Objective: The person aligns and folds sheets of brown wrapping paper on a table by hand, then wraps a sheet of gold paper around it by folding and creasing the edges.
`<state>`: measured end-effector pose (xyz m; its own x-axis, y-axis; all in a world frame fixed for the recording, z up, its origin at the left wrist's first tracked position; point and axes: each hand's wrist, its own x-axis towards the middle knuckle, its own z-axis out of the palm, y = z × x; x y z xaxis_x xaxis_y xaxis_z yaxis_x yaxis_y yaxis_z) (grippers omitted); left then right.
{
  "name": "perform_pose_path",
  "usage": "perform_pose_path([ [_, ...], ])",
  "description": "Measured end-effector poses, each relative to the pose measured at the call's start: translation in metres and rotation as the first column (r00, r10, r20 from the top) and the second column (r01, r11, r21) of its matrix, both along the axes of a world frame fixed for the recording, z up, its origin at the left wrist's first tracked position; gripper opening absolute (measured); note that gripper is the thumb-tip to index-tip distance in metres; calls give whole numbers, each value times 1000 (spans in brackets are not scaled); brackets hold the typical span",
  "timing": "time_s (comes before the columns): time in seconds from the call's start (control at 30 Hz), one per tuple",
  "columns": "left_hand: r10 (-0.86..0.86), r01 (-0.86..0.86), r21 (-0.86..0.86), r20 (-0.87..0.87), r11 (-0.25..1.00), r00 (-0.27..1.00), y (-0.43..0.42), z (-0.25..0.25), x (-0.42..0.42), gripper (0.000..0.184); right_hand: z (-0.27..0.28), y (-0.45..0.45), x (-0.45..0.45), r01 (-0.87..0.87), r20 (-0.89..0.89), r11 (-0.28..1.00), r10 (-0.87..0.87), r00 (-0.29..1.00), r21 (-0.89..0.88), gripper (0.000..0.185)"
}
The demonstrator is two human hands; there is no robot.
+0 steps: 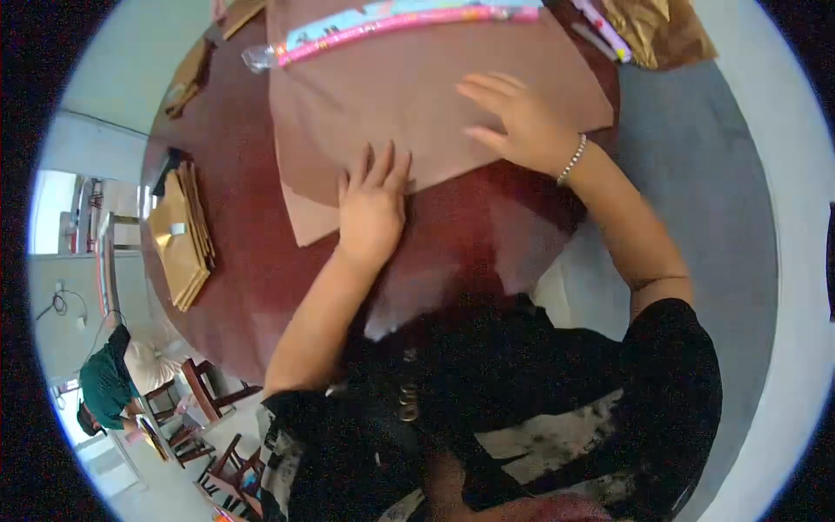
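Note:
Large sheets of brown paper (pixel 383 96) lie on a dark red round table (pixel 235 252). My left hand (pixel 374 204) rests on the paper's near edge, fingers apart and pointing away from me, holding nothing. Farther right, my right hand (pixel 513 117), with a beaded bracelet at the wrist, is over the paper with its fingers spread and nothing in it. Whether it touches the sheet I cannot tell. Across the far part of the paper lies a long pink and light-blue patterned strip (pixel 409 23), with clear plastic at its left end.
Folded gold-brown paper pieces (pixel 181 235) are stacked at the table's left edge. Crumpled gold paper (pixel 665 30) and a pink-white item (pixel 609 33) lie at the far right. A person in green (pixel 106 383) is at the lower left, near wooden chairs (pixel 230 470).

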<state>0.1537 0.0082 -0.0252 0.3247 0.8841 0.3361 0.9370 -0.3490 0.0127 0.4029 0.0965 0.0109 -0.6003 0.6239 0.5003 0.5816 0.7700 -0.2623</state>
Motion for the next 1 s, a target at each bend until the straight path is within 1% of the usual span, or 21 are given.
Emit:
perform_pose_path([
  [0.03,6,-6,-5,-8,1000,1000,3,-1,-1,39,2,16,-2,-6,-10,999,7,1000,41,50],
  [0.1,18,-18,-20,3,1000,1000,0,-1,-1,39,-2,66,-4,85,16,994,-86,996,62,54],
  [0.13,29,-29,-45,5,999,1000,-1,0,0,40,0,90,-10,88,3,992,-88,996,87,54],
  [0.17,22,-22,-23,-5,1000,1000,-2,0,-2,40,2,115,-16,180,157,983,-184,970,38,62],
  [0.2,20,-20,-32,4,999,1000,-2,1,-1,40,6,135,-20,288,311,958,-273,910,-1,71],
  [0.23,15,-14,-43,11,999,1000,-2,0,-2,40,7,150,-25,307,297,952,-297,908,13,71],
  [0.3,-7,7,-38,14,999,1000,-2,0,-2,39,7,179,-40,400,387,905,-321,865,-145,89],
  [0.33,-3,4,-46,27,999,1000,-2,0,-1,39,4,198,-48,410,424,892,-302,854,-191,94],
  [0.37,11,-12,-76,-12,997,1000,-3,4,-1,39,3,215,-56,418,461,876,-276,843,-240,99],
  [0.4,-8,7,-71,-20,997,1000,-4,7,0,39,5,224,-61,433,453,869,-295,842,-239,99],
  [0.47,-4,7,-91,29,996,1000,-5,12,3,39,11,240,-65,436,480,871,-290,828,-227,100],
  [0.5,-15,18,-89,38,996,999,-3,6,1,40,13,249,-67,450,477,863,-303,825,-231,100],
  [0.53,-33,36,-94,34,995,999,-2,6,1,40,13,260,-66,427,520,836,-209,828,-344,101],
  [0.57,-17,20,-105,33,994,999,-2,8,2,40,12,271,-67,405,547,792,-109,830,-457,101],
  [0.6,-3,7,-120,30,993,1000,-3,9,3,40,-3,294,-73,371,532,800,-78,843,-471,101],
  [0.63,-24,32,-105,78,994,997,-3,10,4,38,-21,312,-76,339,514,803,-49,856,-489,100],
  [0.7,-42,52,-116,83,992,996,-1,12,8,38,-1,281,-69,326,471,852,-108,875,-410,100],
  [0.73,-30,40,-104,97,994,995,-1,11,9,37,-1,276,-68,338,466,839,-116,877,-427,100],
  [0.77,-32,36,-72,65,997,997,-2,11,11,38,-1,274,-69,339,482,847,-114,869,-410,99],
  [0.87,-29,30,-91,11,995,1000,-3,17,12,38,14,257,-66,329,500,864,-107,859,-381,98],
  [1.0,-31,31,-93,3,995,1000,-2,14,10,37,13,251,-66,362,486,870,-171,857,-333,96],
])
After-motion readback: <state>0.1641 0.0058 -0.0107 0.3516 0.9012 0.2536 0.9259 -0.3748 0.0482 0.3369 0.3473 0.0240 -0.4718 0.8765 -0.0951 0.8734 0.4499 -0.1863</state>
